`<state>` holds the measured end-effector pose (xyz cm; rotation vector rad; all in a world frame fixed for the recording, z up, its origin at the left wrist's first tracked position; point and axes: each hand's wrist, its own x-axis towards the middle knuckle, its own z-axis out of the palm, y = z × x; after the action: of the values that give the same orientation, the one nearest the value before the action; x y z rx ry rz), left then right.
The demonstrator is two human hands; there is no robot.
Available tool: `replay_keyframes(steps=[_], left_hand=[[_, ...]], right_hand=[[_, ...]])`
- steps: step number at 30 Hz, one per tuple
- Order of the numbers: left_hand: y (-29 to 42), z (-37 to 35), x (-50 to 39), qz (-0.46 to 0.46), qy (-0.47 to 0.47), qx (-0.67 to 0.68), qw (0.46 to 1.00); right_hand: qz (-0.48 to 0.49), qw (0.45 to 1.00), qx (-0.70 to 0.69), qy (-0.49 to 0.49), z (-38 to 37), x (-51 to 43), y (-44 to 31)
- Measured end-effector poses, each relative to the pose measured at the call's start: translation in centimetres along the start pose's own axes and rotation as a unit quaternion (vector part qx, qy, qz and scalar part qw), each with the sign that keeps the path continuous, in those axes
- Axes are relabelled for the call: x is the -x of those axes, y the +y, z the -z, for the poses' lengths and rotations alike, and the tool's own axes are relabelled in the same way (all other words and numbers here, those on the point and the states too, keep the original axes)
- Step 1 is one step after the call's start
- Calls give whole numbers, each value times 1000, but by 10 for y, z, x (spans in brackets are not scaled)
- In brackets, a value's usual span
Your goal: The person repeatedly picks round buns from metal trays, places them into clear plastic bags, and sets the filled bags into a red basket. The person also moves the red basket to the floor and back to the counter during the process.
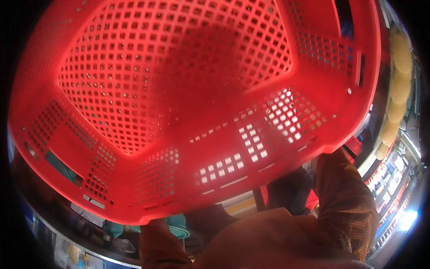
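Observation:
A large red plastic basket [231,72] with a perforated base and walls fills most of the view, raised close to my head. Its inside faces me, and a dark shadow falls across the base and the near wall. Both my arms, in brown ribbed sleeves, reach up to the near rim. The left sleeve [161,243] meets the rim at the lower left. On the other side, the right sleeve [346,198] meets it at the lower right. My hands grip the basket there, with the fingers hidden behind the rim.
A row of rounded yellowish things [399,77] stands at the far right. Below it are brightly lit shelves of goods [391,185]. Partly covered by the basket, a teal container [178,227] sits at the lower left, near a metal-edged counter [90,253].

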<state>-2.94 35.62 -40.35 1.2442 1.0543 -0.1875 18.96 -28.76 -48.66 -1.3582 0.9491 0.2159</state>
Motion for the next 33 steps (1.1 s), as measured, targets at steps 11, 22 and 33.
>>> replay_keyframes(steps=[11, 22, 33], left_hand=[[20, 28, 137, 20, -45, 59, 997], [-28, 27, 185, 65, -67, 116, 989], [-23, 11, 213, 97, -116, 164, 975]], right_hand=[[-18, 994, -50, 95, 128, 174, -5], [-19, 989, -113, 95, 200, 91, 37], [-6, 985, -165, 48, 217, 144, 52]])
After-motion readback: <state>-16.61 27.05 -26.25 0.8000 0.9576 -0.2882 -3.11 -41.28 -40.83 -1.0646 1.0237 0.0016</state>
